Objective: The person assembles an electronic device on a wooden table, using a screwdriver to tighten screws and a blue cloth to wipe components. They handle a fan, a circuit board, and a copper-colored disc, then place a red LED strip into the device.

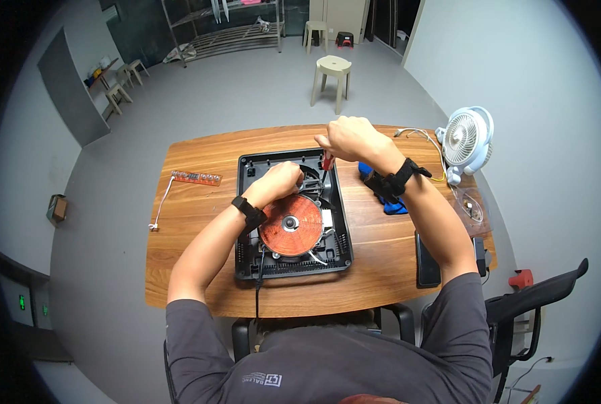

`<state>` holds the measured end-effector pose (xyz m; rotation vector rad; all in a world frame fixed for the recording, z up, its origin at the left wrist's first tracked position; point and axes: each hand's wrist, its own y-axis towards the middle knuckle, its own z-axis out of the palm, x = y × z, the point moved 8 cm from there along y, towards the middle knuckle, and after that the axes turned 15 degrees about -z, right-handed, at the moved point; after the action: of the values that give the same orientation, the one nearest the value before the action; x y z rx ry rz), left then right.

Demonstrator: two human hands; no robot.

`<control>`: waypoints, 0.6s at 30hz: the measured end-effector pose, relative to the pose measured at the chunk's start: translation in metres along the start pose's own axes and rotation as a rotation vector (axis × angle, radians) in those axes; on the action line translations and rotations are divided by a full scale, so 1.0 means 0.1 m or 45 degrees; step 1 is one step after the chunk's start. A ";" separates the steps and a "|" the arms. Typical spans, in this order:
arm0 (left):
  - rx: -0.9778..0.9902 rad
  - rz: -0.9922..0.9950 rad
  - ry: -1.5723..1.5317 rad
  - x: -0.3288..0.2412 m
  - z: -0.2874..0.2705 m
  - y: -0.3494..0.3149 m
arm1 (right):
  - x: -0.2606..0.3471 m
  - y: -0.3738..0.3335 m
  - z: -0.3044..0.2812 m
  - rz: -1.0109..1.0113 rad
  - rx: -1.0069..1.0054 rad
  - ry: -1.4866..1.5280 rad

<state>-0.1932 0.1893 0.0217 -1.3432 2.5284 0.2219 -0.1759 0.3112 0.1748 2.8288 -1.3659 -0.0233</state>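
Note:
An opened induction cooker lies on the wooden table, its black housing [242, 259] holding a round copper-coloured coil [292, 227]. Above the coil, near the far end of the housing, sits a dark fan part [312, 176], partly covered by my hands. My right hand [356, 140] grips a screwdriver [327, 163] by its red handle, with the shaft pointing down into the housing's far right area. Beside it, my left hand [283, 180] is closed at the fan part, just above the coil; what its fingers hold is hidden. A black power cord [258, 289] runs off the near edge.
To the left lies a red strip-shaped circuit board [196, 178] with a white cable. Right of the housing are a blue-and-black bundle [393, 205], a light-blue fan [463, 138], a clear bag [473, 210] and a black flat panel [427, 264]. A stool [333, 65] stands beyond the table.

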 end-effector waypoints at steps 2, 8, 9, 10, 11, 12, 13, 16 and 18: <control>0.013 -0.019 0.035 0.02 0.02 0.00 | -0.01 0.00 -0.01 0.026 -0.016 -0.034; 0.109 -0.087 0.052 -0.01 0.01 0.01 | -0.04 -0.03 0.07 -0.220 -0.213 0.125; 0.118 -0.102 0.043 0.01 0.01 0.00 | -0.02 -0.01 0.07 -0.222 -0.200 0.154; 0.117 -0.105 0.043 0.02 0.02 0.00 | 0.01 0.01 0.07 -0.223 -0.187 0.182; 0.117 -0.103 0.043 0.02 0.02 0.01 | 0.02 0.02 0.05 -0.198 -0.176 0.144; 0.118 -0.101 0.042 0.01 0.02 0.01 | 0.03 0.03 0.05 -0.173 -0.164 0.105; 0.117 -0.095 0.044 0.00 0.03 0.01 | 0.03 0.02 0.05 -0.148 -0.152 0.066; 0.075 -0.065 0.037 -0.03 -0.01 -0.01 | -0.04 0.05 0.10 -0.063 -0.147 0.049; -0.006 -0.016 0.006 -0.02 -0.02 -0.02 | -0.01 0.03 0.05 -0.047 -0.117 0.085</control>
<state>-0.1909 0.1897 0.0239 -1.3625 2.5242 0.2219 -0.1790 0.3103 0.1696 2.7529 -1.2657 0.0083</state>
